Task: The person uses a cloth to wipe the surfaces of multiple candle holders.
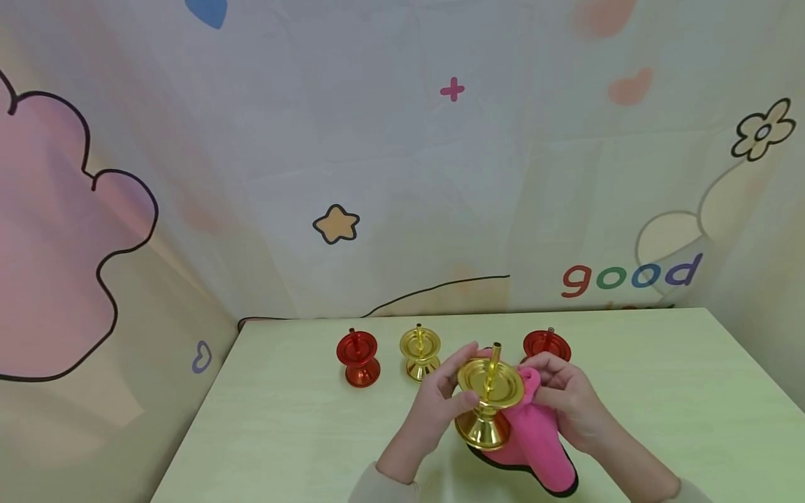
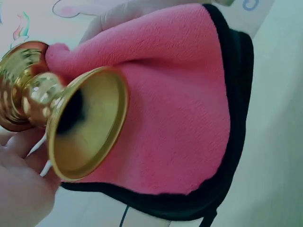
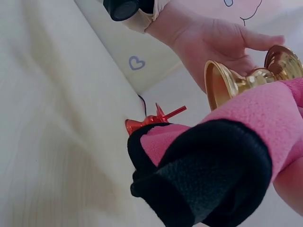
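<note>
Soft, even light fills the head view, the backdrop (image 1: 402, 161) greyish, the tabletop (image 1: 283, 433) paler. Bright glints mark the gold holder (image 1: 486, 427), toward five o'clock. The left-wrist view washes out near ten o'clock, and the holder's hollow foot (image 2: 102, 127) blurs. Broad soft shadows dim the right-wrist view toward seven o'clock.

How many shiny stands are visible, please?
4: gold stand in the left hand; red stand and second gold stand farther left; second red stand, partly hidden, behind the right hand.
</note>
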`<control>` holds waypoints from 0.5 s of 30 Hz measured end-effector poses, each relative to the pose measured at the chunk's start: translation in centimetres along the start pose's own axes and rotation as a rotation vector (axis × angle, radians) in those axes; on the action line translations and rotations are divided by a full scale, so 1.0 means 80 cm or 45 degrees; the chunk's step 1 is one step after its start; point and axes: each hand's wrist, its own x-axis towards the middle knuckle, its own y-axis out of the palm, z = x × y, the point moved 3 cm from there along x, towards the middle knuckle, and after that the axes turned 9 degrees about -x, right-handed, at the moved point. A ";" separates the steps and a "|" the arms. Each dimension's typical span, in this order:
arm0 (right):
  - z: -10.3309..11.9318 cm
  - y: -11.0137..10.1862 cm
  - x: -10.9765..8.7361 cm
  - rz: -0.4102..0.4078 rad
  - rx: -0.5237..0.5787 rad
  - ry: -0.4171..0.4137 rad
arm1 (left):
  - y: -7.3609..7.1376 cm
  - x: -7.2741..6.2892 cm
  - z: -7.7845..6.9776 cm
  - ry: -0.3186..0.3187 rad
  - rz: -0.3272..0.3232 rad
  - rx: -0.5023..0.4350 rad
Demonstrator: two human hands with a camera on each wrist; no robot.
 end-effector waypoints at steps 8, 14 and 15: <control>0.000 -0.008 -0.001 -0.116 -0.024 0.035 | 0.010 -0.002 -0.005 0.124 -0.345 0.444; 0.001 -0.008 -0.001 -0.170 -0.039 0.061 | 0.026 -0.006 -0.010 0.216 -0.405 0.676; 0.001 -0.008 -0.001 -0.167 -0.040 0.063 | 0.025 -0.005 -0.010 0.210 -0.404 0.664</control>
